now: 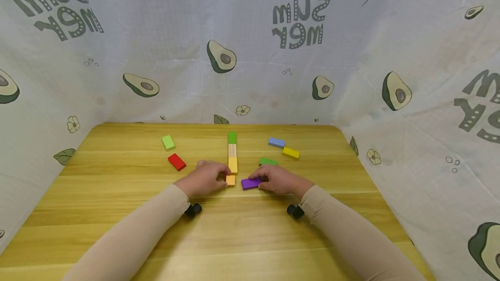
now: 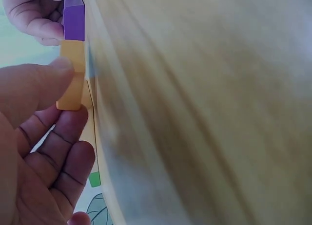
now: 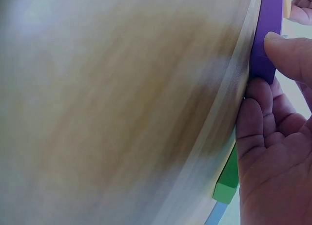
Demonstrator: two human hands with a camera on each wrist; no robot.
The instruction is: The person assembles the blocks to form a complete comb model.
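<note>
Between thumb and fingers, my left hand (image 1: 205, 178) pinches an orange block (image 1: 231, 180) at the near end of a row of blocks. That row runs away from me: a yellow-orange block (image 1: 232, 165), a pale wood-coloured block (image 1: 232, 150) and a green block (image 1: 232, 137) at the far end. Just right of the orange block, my right hand (image 1: 280, 180) pinches a purple block (image 1: 250, 183) lying lengthwise toward it. In the left wrist view the thumb lies over the orange block (image 2: 71, 74), with the purple block (image 2: 74, 19) beyond it.
Left of the row lie a light green block (image 1: 169, 142) and a red block (image 1: 177, 161). On the right are another green block (image 1: 268, 161), partly behind my right hand, a blue block (image 1: 276, 142) and a yellow block (image 1: 291, 153). A patterned cloth (image 1: 175, 47) hangs behind the wooden table (image 1: 242, 237).
</note>
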